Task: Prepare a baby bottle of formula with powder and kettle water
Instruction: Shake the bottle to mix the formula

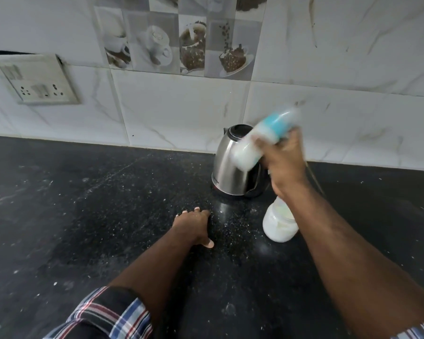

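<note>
My right hand (283, 159) grips a baby bottle (262, 139) with a teal collar and milky white contents, held tilted in the air in front of the kettle; the bottle is motion-blurred. The steel kettle (228, 167) with a black lid stands on the black counter by the wall. A clear jar of white powder (278, 227) sits on the counter just below my right forearm, partly hidden by it. My left hand (194, 227) rests flat on the counter with fingers spread, left of the jar.
The black speckled countertop (96, 216) carries scattered white powder specks. A white tiled wall runs behind it, with a switch and socket plate (38, 80) at the upper left. The kettle's cord (315, 177) trails off behind my right wrist.
</note>
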The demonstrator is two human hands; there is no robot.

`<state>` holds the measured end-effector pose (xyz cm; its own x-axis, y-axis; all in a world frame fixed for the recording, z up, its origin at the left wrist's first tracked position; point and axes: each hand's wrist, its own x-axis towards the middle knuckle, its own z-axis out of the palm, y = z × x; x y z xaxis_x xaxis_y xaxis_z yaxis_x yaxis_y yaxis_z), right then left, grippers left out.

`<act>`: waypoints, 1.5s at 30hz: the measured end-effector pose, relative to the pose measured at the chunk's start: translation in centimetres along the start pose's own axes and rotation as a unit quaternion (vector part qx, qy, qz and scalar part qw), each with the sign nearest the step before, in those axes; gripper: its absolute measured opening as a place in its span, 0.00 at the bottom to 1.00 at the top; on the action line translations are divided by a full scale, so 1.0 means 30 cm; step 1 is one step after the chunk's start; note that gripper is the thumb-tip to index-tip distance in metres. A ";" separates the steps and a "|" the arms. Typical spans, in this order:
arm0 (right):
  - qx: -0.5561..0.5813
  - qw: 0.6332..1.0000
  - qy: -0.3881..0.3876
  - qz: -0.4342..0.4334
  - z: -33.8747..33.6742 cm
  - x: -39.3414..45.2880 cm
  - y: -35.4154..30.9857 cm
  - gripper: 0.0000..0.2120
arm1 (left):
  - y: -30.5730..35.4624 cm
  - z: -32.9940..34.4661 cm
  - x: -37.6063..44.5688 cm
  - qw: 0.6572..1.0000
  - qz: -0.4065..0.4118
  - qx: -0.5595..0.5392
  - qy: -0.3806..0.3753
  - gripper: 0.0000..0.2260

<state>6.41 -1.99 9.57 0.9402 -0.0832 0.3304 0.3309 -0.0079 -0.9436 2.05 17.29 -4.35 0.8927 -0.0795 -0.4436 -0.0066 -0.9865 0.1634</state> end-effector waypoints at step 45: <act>-0.334 0.915 -0.199 0.108 0.010 -0.181 0.274 0.33 | 0.087 0.062 -0.087 0.922 0.022 -0.328 0.204 0.20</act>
<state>4.04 -1.30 0.02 0.9766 0.2147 -0.0096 0.1362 -0.6526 -0.7454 -1.15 14.67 -4.39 0.9942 0.0759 -0.0767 0.1078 -0.6743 0.7306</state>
